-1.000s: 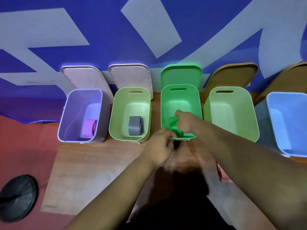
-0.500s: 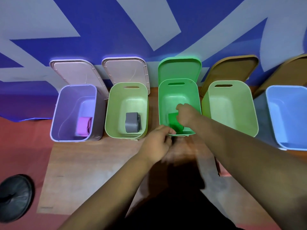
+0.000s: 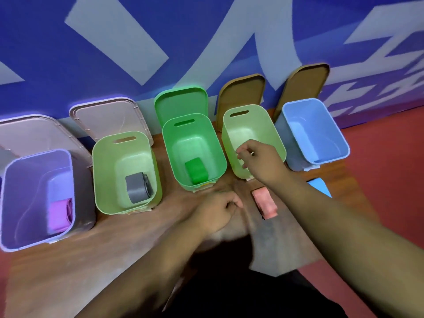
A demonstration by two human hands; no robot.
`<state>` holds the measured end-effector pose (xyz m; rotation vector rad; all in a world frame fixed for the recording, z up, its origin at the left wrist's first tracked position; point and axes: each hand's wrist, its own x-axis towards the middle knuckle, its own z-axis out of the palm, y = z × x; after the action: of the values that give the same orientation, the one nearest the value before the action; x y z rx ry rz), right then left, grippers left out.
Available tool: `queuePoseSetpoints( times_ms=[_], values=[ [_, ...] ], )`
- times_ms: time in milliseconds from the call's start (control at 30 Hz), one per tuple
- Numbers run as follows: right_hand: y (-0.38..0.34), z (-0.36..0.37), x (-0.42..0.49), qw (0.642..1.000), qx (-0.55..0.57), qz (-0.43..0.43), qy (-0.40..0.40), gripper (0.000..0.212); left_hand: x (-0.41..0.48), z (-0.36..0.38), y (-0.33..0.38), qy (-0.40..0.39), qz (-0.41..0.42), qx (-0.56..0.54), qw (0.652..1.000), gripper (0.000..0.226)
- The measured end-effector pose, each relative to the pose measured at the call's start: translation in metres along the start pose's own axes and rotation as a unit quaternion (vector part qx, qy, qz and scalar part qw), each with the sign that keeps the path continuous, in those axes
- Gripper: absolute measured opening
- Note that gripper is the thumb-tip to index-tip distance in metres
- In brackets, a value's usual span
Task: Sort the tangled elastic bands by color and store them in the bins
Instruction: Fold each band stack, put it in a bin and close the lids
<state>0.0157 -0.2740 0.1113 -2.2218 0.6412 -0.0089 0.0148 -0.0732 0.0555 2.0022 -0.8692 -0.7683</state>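
Note:
A row of open bins stands along the wall. The green band [image 3: 196, 169] lies folded inside the green bin [image 3: 219, 154]. A grey band [image 3: 137, 187] sits in the light green bin [image 3: 101, 180], and a purple band [image 3: 60, 212] in the lilac bin [image 3: 13, 203]. A pink band [image 3: 265, 203] and a blue band [image 3: 320, 190] lie on the wooden table [image 3: 80, 253]. My right hand [image 3: 259, 160] hovers over the second light green bin [image 3: 275, 136], fingers loosely curled, holding nothing. My left hand [image 3: 218, 212] rests curled on the table before the green bin, holding nothing visible.
A pale blue bin [image 3: 339, 138] stands at the far right. Lids lean against the blue and white wall behind the bins. The red floor [image 3: 390, 180] lies past the table's right edge.
My right hand let go of the green band in the green bin and moved right, over the neighbouring light green bin. The view shifted, showing the pink and blue bands.

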Motion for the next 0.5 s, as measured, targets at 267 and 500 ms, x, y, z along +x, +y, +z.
queuePoseSetpoints(
  times_ms=[267, 500],
  values=[
    [0.094, -0.034, -0.042, 0.996, -0.024, 0.084, 0.014, 0.023, 0.044, 0.062, 0.001, -0.04, -0.122, 0.053, 0.99, 0.026],
    [0.161, -0.038, -0.04, 0.984, -0.076, 0.097, -0.133, 0.022, 0.083, 0.108, 0.013, 0.019, -0.202, 0.039, 0.978, 0.039]
  ],
)
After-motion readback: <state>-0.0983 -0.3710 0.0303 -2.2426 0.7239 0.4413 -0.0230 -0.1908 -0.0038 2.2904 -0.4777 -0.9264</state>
